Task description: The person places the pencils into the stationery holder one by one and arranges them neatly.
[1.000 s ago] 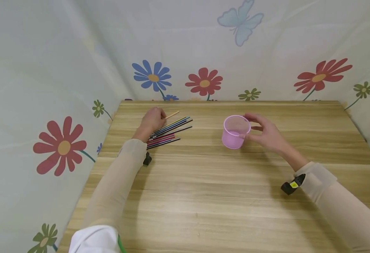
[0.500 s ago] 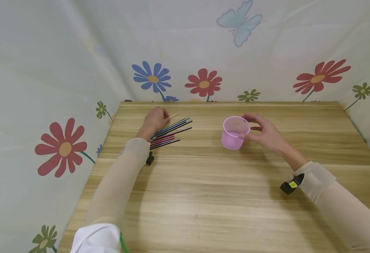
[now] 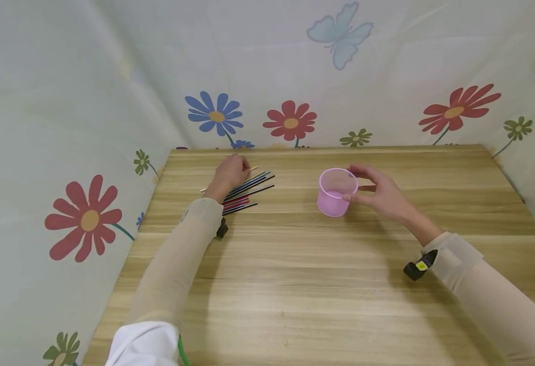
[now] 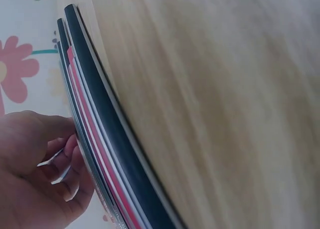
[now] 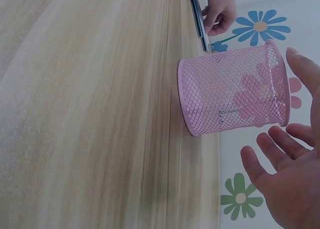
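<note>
My left hand (image 3: 232, 174) bends over a loose bunch of pencils (image 3: 236, 203) at the table's far left. Its thumb and fingers pinch a yellowish pencil (image 3: 254, 168), whose short end shows past the fingertips. Black, blue and pink pencils (image 4: 100, 89) lie beside that hand in the left wrist view. A pink mesh pencil cup (image 5: 232, 89) stands upright on the table, right of the bunch. Around the cup's right side is my right hand (image 3: 383, 193), its thumb and fingers spread near the rim (image 3: 338, 170). Whether they touch it, I cannot tell.
The wood-grain table (image 3: 286, 274) reaches back to a white flowered cloth (image 3: 267, 61). More of this cloth hangs along the left side. Table surface lies between the pencils and the cup.
My left hand has slid rightward along the yellowish pencil, so less shows ahead of the fingers and its other end appears behind the hand. The right hand and cup stay put.
</note>
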Demonstrator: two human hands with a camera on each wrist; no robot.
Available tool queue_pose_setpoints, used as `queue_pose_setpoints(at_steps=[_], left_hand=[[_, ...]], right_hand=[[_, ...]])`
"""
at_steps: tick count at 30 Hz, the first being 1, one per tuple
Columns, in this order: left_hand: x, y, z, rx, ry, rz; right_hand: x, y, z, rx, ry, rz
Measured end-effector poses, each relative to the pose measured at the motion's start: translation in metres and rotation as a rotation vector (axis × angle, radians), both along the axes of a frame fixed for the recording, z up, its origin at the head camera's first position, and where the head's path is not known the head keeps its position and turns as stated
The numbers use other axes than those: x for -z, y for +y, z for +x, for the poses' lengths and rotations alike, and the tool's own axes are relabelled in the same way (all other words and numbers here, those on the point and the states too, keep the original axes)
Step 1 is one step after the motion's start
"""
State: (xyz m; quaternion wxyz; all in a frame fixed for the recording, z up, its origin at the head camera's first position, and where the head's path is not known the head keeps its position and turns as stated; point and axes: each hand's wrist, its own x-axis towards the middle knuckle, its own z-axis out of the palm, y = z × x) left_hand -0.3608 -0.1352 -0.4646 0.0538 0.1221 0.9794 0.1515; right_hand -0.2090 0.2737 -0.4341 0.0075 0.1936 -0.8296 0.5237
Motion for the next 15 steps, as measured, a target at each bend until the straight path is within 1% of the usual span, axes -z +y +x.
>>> queue_pose_setpoints(at_steps=[3,6,9,11,15], left_hand=[[-0.001,-0.001,0.001,0.021,0.008,-0.028],[-0.002,-0.003,0.001,0.03,0.018,-0.035],[-0.003,-0.006,0.002,0.038,0.041,-0.008],[-0.005,-0.008,0.002,0.057,0.068,0.015],[-0.017,-0.01,0.008,0.101,0.136,0.074]], right_hand=[[0.001,-0.001,-0.001,-0.003,0.0,-0.002],[0.001,-0.003,-0.003,0.0,0.001,0.006],[0.001,-0.003,-0.003,-0.001,0.001,0.013],[0.001,-0.003,-0.004,0.001,-0.001,0.022],[0.001,-0.002,-0.004,0.0,-0.01,0.037]])
